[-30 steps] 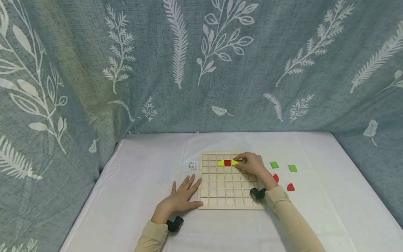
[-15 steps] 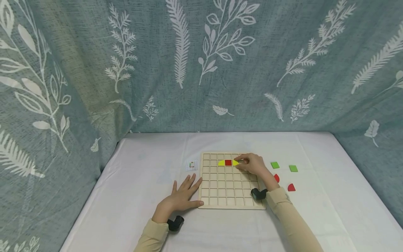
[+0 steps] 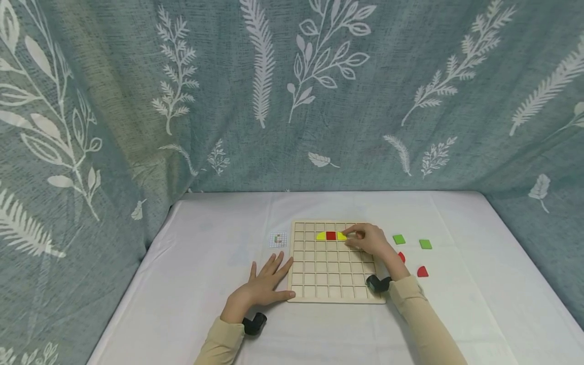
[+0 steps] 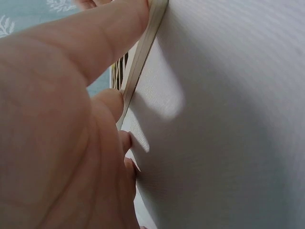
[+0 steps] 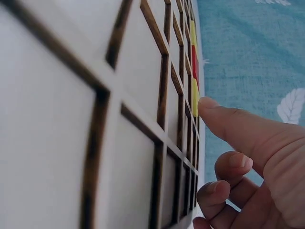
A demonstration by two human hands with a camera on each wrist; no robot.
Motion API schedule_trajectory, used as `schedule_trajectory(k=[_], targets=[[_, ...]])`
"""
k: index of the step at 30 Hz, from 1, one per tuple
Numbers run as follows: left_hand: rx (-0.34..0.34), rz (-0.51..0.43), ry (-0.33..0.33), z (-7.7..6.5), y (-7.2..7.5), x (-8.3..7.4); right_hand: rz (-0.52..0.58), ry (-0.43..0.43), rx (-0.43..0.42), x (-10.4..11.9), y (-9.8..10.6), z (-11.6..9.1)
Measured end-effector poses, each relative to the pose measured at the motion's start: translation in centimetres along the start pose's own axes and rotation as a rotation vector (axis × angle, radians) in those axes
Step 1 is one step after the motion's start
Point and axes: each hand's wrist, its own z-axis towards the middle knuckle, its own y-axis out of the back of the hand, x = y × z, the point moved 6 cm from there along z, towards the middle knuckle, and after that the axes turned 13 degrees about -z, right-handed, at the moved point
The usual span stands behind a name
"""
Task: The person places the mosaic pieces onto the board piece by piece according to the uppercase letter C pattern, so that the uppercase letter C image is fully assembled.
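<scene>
Grid board (image 3: 315, 279) is touched along its 8-to-9 o'clock edge by the left hand (image 3: 257, 290), fingers spread. Near the board's 12 o'clock, a red square (image 3: 330, 235) is flanked by two yellow pieces (image 3: 321, 236); right hand (image 3: 370, 239) is positioned at the 3 o'clock one, thumb and forefinger parted, contact unclear.

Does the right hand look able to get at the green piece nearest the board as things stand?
Probably yes: that green piece lies uncovered on the white cloth, just right of the right hand, and nothing visible stands between them.
</scene>
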Motion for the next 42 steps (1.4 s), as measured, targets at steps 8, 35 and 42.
schedule_trajectory(k=[8, 35, 42], targets=[[0.009, 0.003, -0.017, 0.0, 0.0, -0.1, -0.01, 0.006, -0.023, -0.6, 1.1, -0.9], [0.01, 0.003, -0.007, 0.0, 0.1, 0.1, 0.033, -0.123, -0.08, -6.8, 6.3, -4.5], [0.004, -0.005, -0.015, 0.1, 0.1, 0.1, -0.007, -0.198, -0.052, -8.6, 6.5, -5.0]])
